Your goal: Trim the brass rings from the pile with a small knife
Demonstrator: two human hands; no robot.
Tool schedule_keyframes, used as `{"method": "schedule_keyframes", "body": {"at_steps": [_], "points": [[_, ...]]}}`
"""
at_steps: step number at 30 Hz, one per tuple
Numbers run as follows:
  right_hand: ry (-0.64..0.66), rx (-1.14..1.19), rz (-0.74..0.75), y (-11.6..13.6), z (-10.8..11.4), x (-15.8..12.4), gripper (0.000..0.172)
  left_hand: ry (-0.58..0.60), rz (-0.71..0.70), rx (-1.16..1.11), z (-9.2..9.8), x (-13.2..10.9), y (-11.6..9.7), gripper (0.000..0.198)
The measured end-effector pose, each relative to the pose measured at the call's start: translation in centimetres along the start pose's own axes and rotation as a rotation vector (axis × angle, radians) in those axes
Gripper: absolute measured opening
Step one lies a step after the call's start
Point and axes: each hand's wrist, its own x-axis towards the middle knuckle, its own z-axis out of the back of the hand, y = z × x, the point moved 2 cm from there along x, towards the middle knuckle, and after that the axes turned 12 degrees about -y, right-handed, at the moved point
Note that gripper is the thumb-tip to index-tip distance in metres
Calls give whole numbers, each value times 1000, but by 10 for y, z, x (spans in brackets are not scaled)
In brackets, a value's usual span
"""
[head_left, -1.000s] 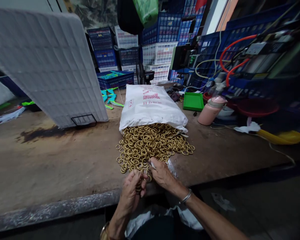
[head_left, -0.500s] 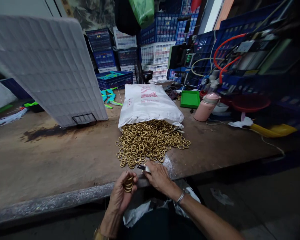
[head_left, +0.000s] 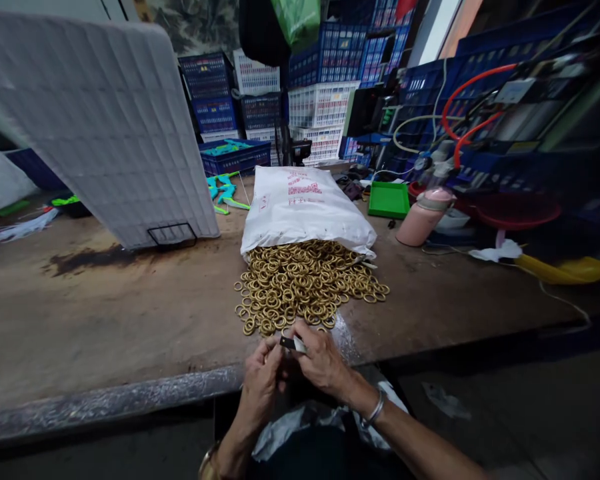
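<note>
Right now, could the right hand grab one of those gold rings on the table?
Probably yes: the right hand is at the near edge of the gold rings, with nothing seen blocking it. But it holds a small knife-like tool, so grabbing might be awkward.

One cam here, head-worn, facing forward and tipped down at the counter. Left hand and right hand are pretty close to it, bottom middle of the view, while the stacked crates sit way back up top. Looks kinda wide-angle too.
</note>
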Motion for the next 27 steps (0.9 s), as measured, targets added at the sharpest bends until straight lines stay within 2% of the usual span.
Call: {"method": "schedule_keyframes", "body": {"at_steps": [3,8,11,13,16,18,22,27], "points": [[-16,140,-79,3,0,-4,4,-25,-69,90,-2,-1,-3,28],[51,313,-296,1,-4,-7,21,-124,-298,178,-3,-2,-6,17],[105,419,-411,-3,-8,-7,23,-114,-370,217,-2,-1,-3,13],[67,419,-417,-5,-8,-7,21,-78,-307,215,-2,-1,0,17],[-5,360,-372,-9,-7,-5,17,-17,-66,168,-4,-3,3,27],[-2,359,-370,-9,-5,-5,17,20,59,140,-6,-5,4,31],[34,434,-401,-5,-2,-5,19,88,124,50,-9,-9,3,30],[60,484,-391,0,2,-4,21,108,185,-78,-9,-11,6,28]]}}
